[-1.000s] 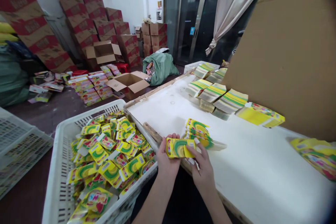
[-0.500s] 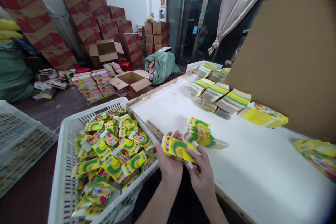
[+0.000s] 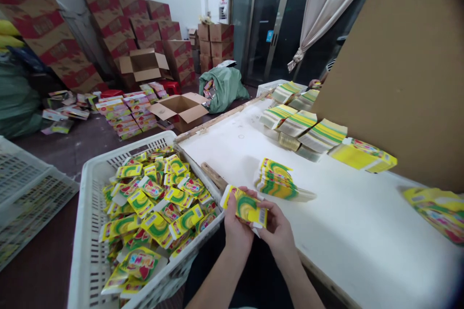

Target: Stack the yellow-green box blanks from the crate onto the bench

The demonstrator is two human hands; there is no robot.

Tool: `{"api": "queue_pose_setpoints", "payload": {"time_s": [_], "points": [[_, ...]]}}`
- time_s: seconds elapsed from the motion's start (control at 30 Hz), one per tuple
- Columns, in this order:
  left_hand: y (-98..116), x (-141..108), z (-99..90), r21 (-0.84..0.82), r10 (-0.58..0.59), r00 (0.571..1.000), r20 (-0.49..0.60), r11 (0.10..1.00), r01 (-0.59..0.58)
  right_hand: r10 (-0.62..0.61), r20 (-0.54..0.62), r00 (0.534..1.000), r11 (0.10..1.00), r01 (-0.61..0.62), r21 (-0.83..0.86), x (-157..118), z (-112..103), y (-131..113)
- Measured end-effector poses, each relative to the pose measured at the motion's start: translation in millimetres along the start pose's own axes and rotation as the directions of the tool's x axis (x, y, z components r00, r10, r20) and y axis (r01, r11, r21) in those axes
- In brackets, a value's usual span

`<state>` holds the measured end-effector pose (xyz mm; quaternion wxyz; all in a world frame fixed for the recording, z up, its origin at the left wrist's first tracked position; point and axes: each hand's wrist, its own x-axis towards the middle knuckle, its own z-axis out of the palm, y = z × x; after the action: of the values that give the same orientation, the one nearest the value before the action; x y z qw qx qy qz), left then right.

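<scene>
A small yellow and green printed carton (image 3: 247,206) lies between my two hands, above the table's near edge. My left hand (image 3: 237,224) grips its left part, with the thumb across the top. The fingers of my right hand (image 3: 276,226) pinch the right end, where white flaps stick out. Just beyond my hands, a fanned stack of flat yellow cartons (image 3: 276,178) rests on the white table (image 3: 355,222). To the left stands a white plastic crate (image 3: 89,203) heaped with similar yellow cartons (image 3: 154,227).
Rows of stacked flat cartons (image 3: 297,123) lie farther back on the table, below a big cardboard sheet (image 3: 398,72). More cartons (image 3: 435,212) sit at the right. An open box (image 3: 181,106), a green sack (image 3: 224,89) and piled boxes (image 3: 112,14) occupy the floor beyond.
My left thumb has come over the carton's top face. The carton has shifted slightly left, and my right fingers have moved to its right end. The view has tilted a little.
</scene>
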<state>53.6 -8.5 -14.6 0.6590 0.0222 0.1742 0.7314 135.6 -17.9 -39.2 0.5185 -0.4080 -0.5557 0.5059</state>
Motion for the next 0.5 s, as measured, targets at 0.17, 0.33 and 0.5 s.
{"api": "queue_pose_setpoints", "payload": {"time_s": [0.17,0.33,0.5], "points": [[32.8,18.2,-7.9,-0.003,0.098,0.98,-0.174,0.995,-0.1,0.026,0.128,0.991,0.985,-0.003,-0.175,18.9,-11.9,-7.7],[100.3,37.0,-34.3,0.067,0.386,0.836,-0.391,0.917,-0.393,-0.217,-0.208,0.954,0.655,-0.016,-0.755,66.9,-77.8,-10.3],[99.1,35.9,-55.8,0.043,0.171,0.864,-0.473,0.984,-0.171,-0.173,-0.179,0.969,0.508,-0.068,-0.858,88.7,-104.7,6.2]]}}
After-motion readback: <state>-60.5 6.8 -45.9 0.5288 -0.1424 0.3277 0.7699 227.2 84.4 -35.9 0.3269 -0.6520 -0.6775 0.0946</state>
